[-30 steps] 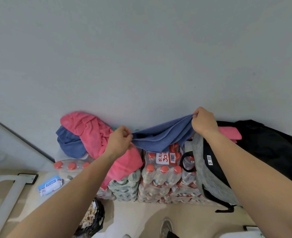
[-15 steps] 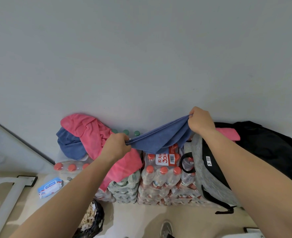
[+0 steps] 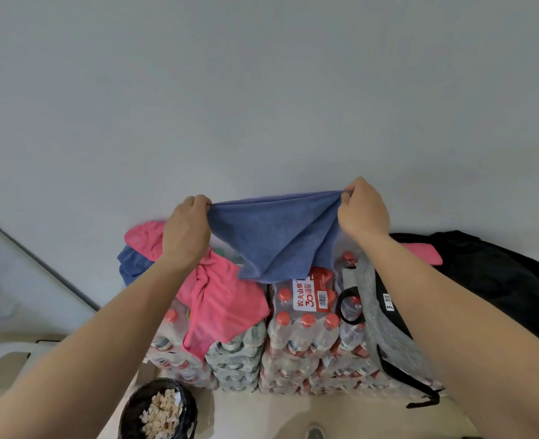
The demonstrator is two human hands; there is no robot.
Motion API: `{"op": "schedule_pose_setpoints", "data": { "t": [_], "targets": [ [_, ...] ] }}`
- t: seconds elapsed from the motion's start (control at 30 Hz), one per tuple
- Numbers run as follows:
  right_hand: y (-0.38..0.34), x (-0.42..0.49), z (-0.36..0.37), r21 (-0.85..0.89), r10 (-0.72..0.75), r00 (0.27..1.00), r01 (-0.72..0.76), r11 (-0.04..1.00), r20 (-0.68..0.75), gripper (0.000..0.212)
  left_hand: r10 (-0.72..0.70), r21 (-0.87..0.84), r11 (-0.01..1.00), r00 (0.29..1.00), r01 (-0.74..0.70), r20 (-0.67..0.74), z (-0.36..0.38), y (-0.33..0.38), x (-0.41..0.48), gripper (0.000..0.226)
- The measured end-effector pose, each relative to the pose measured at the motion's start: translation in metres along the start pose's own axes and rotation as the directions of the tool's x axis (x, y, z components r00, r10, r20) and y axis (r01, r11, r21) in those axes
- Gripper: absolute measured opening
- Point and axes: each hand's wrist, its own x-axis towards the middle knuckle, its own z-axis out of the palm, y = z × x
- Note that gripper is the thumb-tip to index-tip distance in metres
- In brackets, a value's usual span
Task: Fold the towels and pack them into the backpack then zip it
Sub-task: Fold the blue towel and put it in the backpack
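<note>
Fingers [image 3: 198,201] of the left hand [image 3: 185,232] are curled tight on one top corner of the soft blue microfibre towel [image 3: 274,236], and the right hand [image 3: 363,213] pinches the other corner. The cloth hangs between them in loose folds, above shrink-wrapped packs of red-capped water bottles [image 3: 303,337]. On the packs, a crumpled pink towel [image 3: 220,299] lies to the left — the grey mottled fabric backpack [image 3: 385,331] slumps to the right.

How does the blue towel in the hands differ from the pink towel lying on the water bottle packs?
The blue towel hangs in the air, stretched between the left hand and the right hand, which pinch its top corners; the pink towel lies on the bottle packs, held by no hand. The blue towel is spread fairly flat; the pink towel is crumpled and drapes down the packs' front. Both are soft cloths outside the backpack.
</note>
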Motion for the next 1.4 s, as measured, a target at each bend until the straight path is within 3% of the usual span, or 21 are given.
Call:
{"op": "schedule_pose_setpoints", "data": {
  "t": [0.1, 0.2, 0.3, 0.4, 0.5, 0.57, 0.63, 0.77, 0.83, 0.93, 1.1, 1.2, 1.4],
  "targets": [
    [-0.007, -0.006, -0.001, 0.007, 0.032, 0.999, -0.032, 0.999, 0.042, 0.018, 0.010, 0.012, 1.000, 1.000, -0.010, 0.008, -0.015, -0.002, 0.008, 0.022],
    [-0.011, -0.014, -0.005, 0.038, 0.002, 0.995, 0.002, 0.999, -0.103, 0.016, 0.034, -0.143, 0.990, 0.991, -0.015, 0.131, -0.022, -0.005, 0.012, 0.012],
    [-0.011, -0.018, -0.010, 0.096, 0.043, 0.989, -0.030, 0.995, -0.138, 0.015, 0.132, -0.189, 0.978, 0.955, -0.083, 0.265, -0.028, -0.009, 0.008, 0.021],
    [-0.012, -0.023, -0.013, 0.115, 0.029, 0.992, -0.015, 0.993, -0.120, 0.015, 0.119, -0.128, 0.987, 0.978, -0.098, 0.171, -0.032, -0.011, 0.001, 0.018],
    [-0.016, -0.031, -0.013, 0.172, -0.037, 0.998, 0.029, 0.985, 0.041, 0.013, -0.093, -0.166, 0.982, 0.996, 0.094, 0.013, -0.041, -0.015, -0.001, 0.015],
    [-0.017, -0.040, -0.013, 0.293, -0.074, 0.959, -0.010, 0.956, 0.273, 0.010, -0.211, -0.253, 0.945, 0.977, 0.209, 0.021, -0.046, -0.021, -0.001, 0.017],
    [-0.013, -0.048, -0.012, 0.373, -0.066, 0.922, -0.088, 0.924, 0.382, 0.014, -0.246, -0.339, 0.908, 0.968, 0.246, 0.046, -0.049, -0.026, -0.004, 0.015],
    [-0.005, -0.054, -0.014, 0.404, 0.033, 0.982, -0.108, 0.908, 0.188, 0.011, -0.229, -0.485, 0.848, 0.973, 0.215, 0.032, -0.055, -0.017, -0.012, 0.015],
    [-0.007, -0.053, -0.017, 0.445, 0.089, 0.983, -0.152, 0.882, 0.159, 0.010, -0.230, -0.510, 0.833, 0.973, 0.216, 0.037, -0.057, -0.010, -0.015, 0.019],
    [-0.007, -0.048, -0.018, 0.417, 0.118, 0.981, -0.173, 0.892, 0.154, 0.012, -0.247, -0.494, 0.833, 0.966, 0.250, 0.074, -0.056, -0.007, -0.015, 0.023],
    [0.004, -0.032, -0.007, 0.208, 0.093, 0.963, -0.148, 0.967, 0.254, 0.026, -0.258, -0.355, 0.880, 0.945, 0.316, 0.202, -0.035, -0.013, -0.010, 0.025],
    [0.014, -0.021, 0.011, 0.100, 0.090, 0.956, -0.122, 0.987, 0.278, 0.023, -0.272, -0.274, 0.901, 0.930, 0.336, 0.246, -0.007, -0.016, -0.009, 0.025],
    [0.047, 0.005, 0.067, 0.132, 0.125, 0.963, -0.160, 0.978, 0.240, 0.011, -0.368, -0.228, 0.871, 0.885, 0.435, 0.286, 0.054, -0.020, 0.003, 0.011]
  ]
}}
